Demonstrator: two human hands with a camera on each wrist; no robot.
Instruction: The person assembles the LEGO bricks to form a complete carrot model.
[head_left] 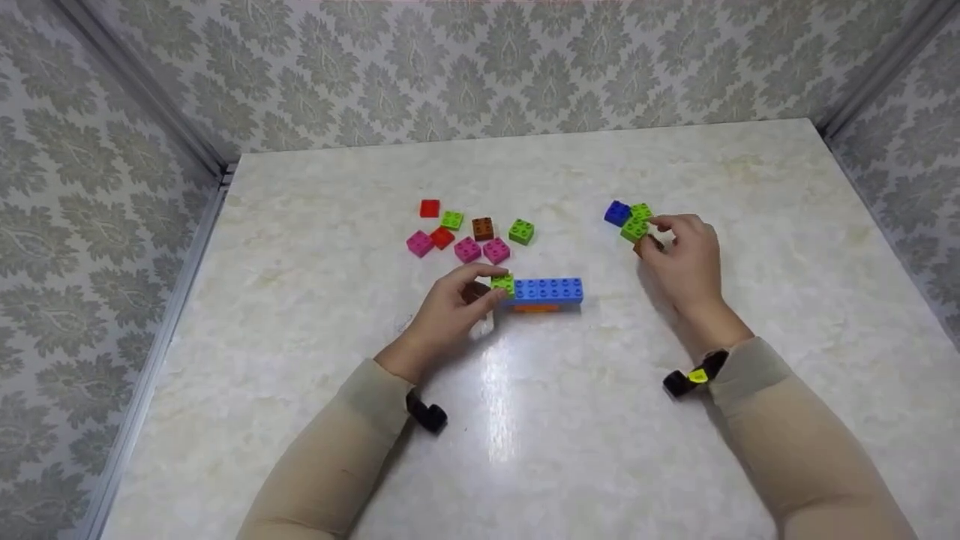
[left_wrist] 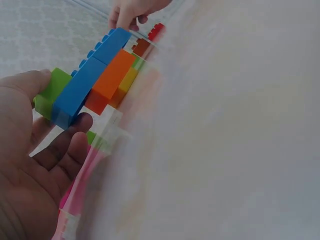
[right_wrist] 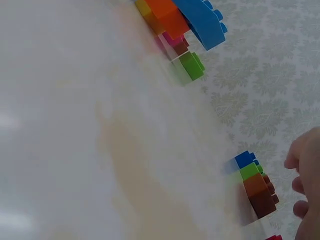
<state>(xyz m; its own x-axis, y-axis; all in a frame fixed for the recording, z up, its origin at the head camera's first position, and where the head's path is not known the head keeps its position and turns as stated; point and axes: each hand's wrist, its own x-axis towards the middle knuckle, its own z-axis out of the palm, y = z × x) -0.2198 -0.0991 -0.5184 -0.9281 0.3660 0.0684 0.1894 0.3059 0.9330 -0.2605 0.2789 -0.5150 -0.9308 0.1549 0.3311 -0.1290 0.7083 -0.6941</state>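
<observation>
My left hand (head_left: 454, 304) pinches a lime green brick (head_left: 502, 285) at the left end of a row of blue bricks (head_left: 549, 289). In the left wrist view, an orange brick (left_wrist: 112, 77) sits under the blue row, with a yellow brick (left_wrist: 126, 85) lower down. Over at the right, my right hand (head_left: 686, 259) hovers beside a small cluster: a dark blue brick (head_left: 618, 213), two green bricks (head_left: 634, 229) and a brown brick (right_wrist: 259, 195). Its fingers are loosely bent, and the right wrist view shows a gap between them and the bricks.
Behind the blue row lie loose bricks: pink ones (head_left: 467, 249), red ones (head_left: 430, 208), a brown one (head_left: 483, 228) and green ones (head_left: 521, 232). They stand on a pale marbled table (head_left: 337, 225). Patterned panels (head_left: 465, 75) rise beyond its back and sides.
</observation>
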